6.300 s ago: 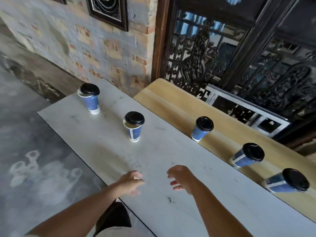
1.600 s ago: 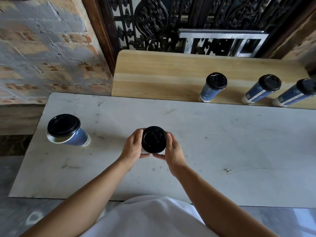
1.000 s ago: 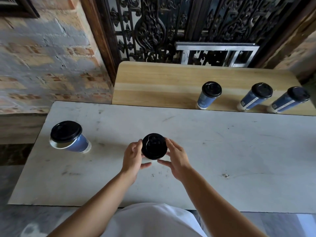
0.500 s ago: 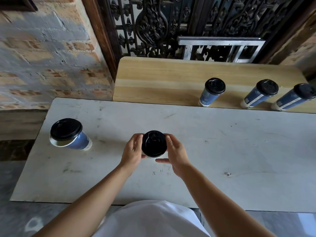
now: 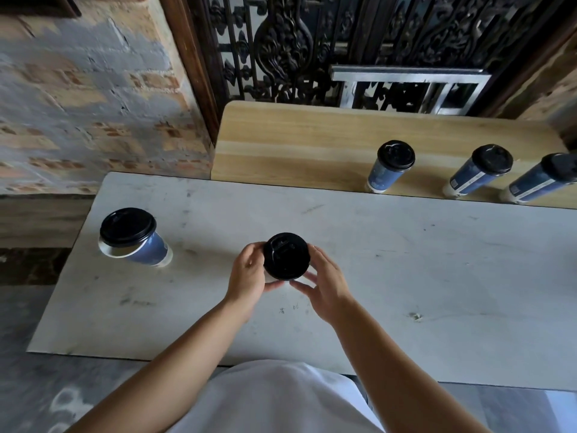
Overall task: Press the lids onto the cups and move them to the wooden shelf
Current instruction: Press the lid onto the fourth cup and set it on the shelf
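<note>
A cup with a black lid (image 5: 286, 256) stands on the marble table (image 5: 406, 276), seen from straight above so its body is hidden. My left hand (image 5: 248, 276) curls round its left side and my right hand (image 5: 324, 282) cups its right side, thumbs under the lid's near edge. A second blue cup (image 5: 134, 237) stands at the table's left, its black lid sitting crooked over the white rim. Three lidded blue cups (image 5: 390, 165) (image 5: 480, 170) (image 5: 540, 178) stand along the wooden shelf (image 5: 296, 145) behind the table.
A brick wall (image 5: 87, 98) rises at the left, and a dark ornate iron grille (image 5: 343, 42) with a metal frame (image 5: 409, 79) stands behind the shelf. The shelf's left half is bare wood. Grey floor lies below the table's near edge.
Both hands have stayed round the middle cup and its lid, with fingers shifting slightly on the rim. The view has drifted a little; the other cups have not moved.
</note>
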